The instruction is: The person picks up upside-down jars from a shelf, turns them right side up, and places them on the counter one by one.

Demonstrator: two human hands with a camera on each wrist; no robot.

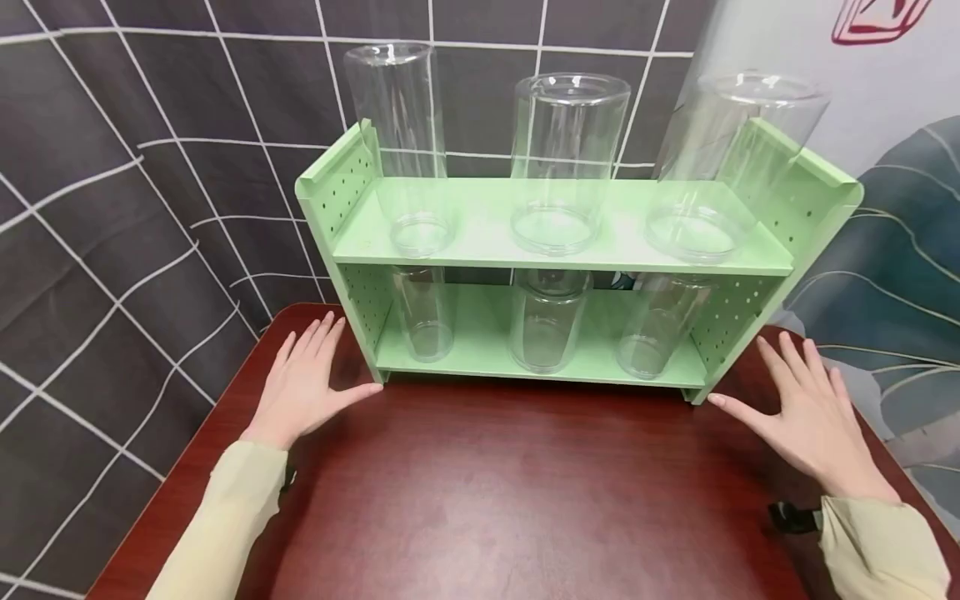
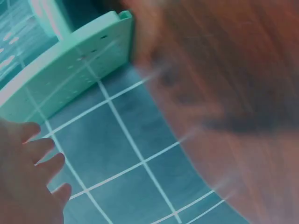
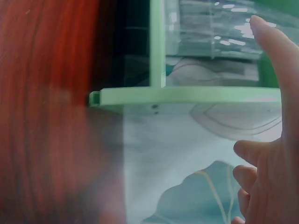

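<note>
A light green two-tier shelf rack [image 1: 480,373] with perforated side panels stands at the back of the dark red table [image 1: 510,500]. On its upper tier are three tall clear cylinders, a narrow one [image 1: 401,150], a middle one [image 1: 566,167] and a right one [image 1: 720,167]. Three smaller clear cylinders, such as the middle one [image 1: 547,329], stand on the lower tier. My left hand [image 1: 300,392] is spread beside the rack's lower left corner, thumb pointing at it. By the lower right corner, my right hand [image 1: 810,417] spreads likewise. Neither hand holds anything; thumb contact with the rack is unclear.
A dark grey cloth with a white grid [image 1: 195,350] hangs behind and left of the table. To the right is a pale cloth with blue-grey shapes [image 1: 900,275]. The table's left edge runs close to my left arm.
</note>
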